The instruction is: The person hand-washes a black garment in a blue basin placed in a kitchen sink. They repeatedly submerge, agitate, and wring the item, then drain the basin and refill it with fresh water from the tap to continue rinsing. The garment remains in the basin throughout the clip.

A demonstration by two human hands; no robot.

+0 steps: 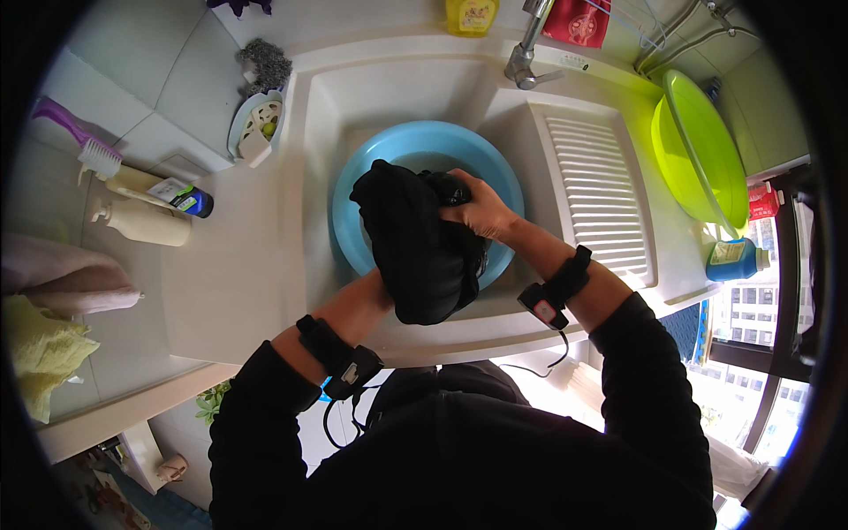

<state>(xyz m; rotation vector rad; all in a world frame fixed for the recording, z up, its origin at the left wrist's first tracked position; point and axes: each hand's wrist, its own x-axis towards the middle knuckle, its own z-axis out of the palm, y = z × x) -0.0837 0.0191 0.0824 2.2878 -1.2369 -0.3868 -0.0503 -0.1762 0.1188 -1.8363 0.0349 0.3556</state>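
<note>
A bunched black cloth (414,245), perhaps a garment, hangs over a round light-blue plastic basin (351,165). My right hand (487,209) grips its right side, where a dark, glossy wet-looking part bulges between thumb and fingers. My left wrist (381,289) runs in beneath the cloth from the lower left; the cloth covers that hand, so its fingers are hidden. Behind the cloth, some greyish water (427,161) shows in the basin. The basin stands inside a white laundry sink (318,199).
Right of the basin is a ribbed washboard (599,192). A chrome faucet (523,66) rises at the back. A lime-green basin (702,152) leans at the right near a blue bottle (732,260). Pump bottles (149,222) and a purple-handled brush (79,136) are at the left.
</note>
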